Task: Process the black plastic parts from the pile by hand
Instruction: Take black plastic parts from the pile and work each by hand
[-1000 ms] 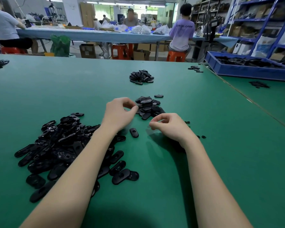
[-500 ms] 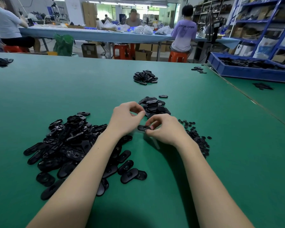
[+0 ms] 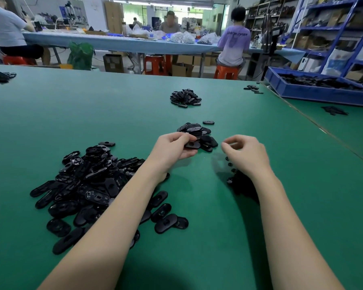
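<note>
The left hand (image 3: 172, 148) pinched one black oval part (image 3: 192, 145) beside the small finished stack (image 3: 197, 136); the right hand (image 3: 246, 154) hung curled and seemingly empty. Most work apparently remained: the big unprocessed pile (image 3: 88, 185) covered the desk (image 3: 218, 237).

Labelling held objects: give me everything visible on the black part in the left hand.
The black part is a flat, rounded oblong of glossy, plastic-looking material with a small opening near its middle. It lies roughly level just above the green table, at the near edge of the small stack of parts. The left hand pinches it, thumb below and fingers on top, covering its left end. The right hand is apart from it.
</note>
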Available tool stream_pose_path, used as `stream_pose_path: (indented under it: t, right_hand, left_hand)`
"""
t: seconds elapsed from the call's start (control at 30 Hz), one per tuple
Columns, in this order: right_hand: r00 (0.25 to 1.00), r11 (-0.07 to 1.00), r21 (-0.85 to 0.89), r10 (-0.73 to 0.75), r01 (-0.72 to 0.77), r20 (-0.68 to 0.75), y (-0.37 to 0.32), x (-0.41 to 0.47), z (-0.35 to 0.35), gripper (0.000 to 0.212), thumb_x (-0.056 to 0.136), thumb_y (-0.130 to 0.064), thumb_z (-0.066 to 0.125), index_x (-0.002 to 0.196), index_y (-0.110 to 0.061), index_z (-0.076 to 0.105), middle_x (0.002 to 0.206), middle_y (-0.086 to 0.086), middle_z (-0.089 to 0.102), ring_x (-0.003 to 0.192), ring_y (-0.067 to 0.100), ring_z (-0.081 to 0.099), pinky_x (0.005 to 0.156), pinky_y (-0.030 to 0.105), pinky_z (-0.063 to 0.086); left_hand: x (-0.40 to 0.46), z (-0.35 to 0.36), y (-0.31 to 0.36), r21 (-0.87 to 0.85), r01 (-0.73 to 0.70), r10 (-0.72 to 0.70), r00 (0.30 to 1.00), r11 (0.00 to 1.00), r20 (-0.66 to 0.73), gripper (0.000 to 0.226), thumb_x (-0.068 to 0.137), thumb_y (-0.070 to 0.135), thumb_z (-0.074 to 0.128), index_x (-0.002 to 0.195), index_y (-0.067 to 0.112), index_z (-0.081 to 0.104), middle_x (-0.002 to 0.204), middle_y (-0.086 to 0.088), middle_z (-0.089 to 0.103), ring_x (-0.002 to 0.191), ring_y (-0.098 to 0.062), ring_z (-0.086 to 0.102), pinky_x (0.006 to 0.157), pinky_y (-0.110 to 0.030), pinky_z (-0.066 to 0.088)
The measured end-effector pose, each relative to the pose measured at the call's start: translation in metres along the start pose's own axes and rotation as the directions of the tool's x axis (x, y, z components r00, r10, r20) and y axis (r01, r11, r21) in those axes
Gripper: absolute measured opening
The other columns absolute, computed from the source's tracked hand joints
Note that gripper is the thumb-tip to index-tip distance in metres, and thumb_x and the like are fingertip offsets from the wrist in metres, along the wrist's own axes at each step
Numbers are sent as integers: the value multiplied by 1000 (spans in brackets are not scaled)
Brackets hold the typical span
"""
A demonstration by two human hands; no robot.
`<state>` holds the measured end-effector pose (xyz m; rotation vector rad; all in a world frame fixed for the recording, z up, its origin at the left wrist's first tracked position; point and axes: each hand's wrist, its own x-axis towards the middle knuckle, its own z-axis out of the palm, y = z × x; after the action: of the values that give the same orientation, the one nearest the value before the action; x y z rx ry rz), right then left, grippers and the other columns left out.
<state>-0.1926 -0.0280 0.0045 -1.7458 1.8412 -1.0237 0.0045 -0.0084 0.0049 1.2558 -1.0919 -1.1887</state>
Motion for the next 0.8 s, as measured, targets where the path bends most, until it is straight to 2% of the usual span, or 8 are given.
stream_pose_path:
  t: [0.07,0.17,0.27,0.37,0.57,0.67,0.73,0.8]
  right_hand:
    - [996,994,-71,79,-81,-34,11,0,-5,11,87,-35,65,90,-32,75,81,-20,69,93,15,67,73,28,45]
    - [991,976,-175,131,-131,-15,17,-1,-5,6,86,-34,68,86,-34,74,86,-16,70,97,17,65,74,28,45]
    - [986,961,-224,167,-164,-5,14,-2,1,10,84,-35,71,93,-34,75,98,-12,75,103,18,66,79,28,49]
    - [983,950,-253,180,-184,-40,12,-3,7,14,84,-35,72,97,-34,77,104,-8,76,108,21,66,85,29,51]
    - [991,943,-304,131,-135,-35,10,-4,12,9,90,-33,66,92,-33,75,102,-5,74,104,24,65,77,28,44]
    - [996,980,-179,82,-87,-37,8,-4,14,12,94,-33,62,94,-29,73,93,-7,72,96,22,65,74,28,42]
    - [998,997,52,66,-65,-19,5,-1,14,10,95,-31,64,89,-26,71,87,-9,73,83,15,66,73,25,43]
    - [998,966,248,68,-69,12,-1,-1,14,7,93,-27,66,87,-26,71,85,-6,76,61,4,59,63,20,44]
  left_hand:
    - [3,0,0,-22,24,-24,1000,999,-6,31,104,30,52,91,15,76,107,-4,73,82,-21,77,95,-31,55]
    - [3,1,1,-72,65,-64,998,995,5,41,106,36,45,93,11,74,101,-9,75,83,-24,77,82,-27,60]
    - [0,2,2,-108,88,-87,996,990,15,45,108,37,41,97,6,72,95,-15,77,83,-25,77,71,-24,61]
    - [-1,2,3,-124,97,-95,995,988,18,46,108,37,39,99,5,70,95,-17,77,82,-25,76,69,-24,61]
    - [-1,1,4,-167,107,-104,994,980,28,48,109,37,36,100,3,69,94,-19,77,78,-23,76,68,-24,61]
    - [0,1,4,-195,118,-114,993,974,34,48,109,36,37,103,0,67,99,-23,75,79,-25,76,68,-23,61]
    - [0,2,4,-202,127,-121,992,971,42,48,109,36,37,105,-1,67,101,-24,74,79,-25,76,68,-23,60]
    - [0,4,3,-201,127,-120,992,971,46,47,109,35,38,105,-2,66,102,-24,74,79,-25,76,68,-23,61]
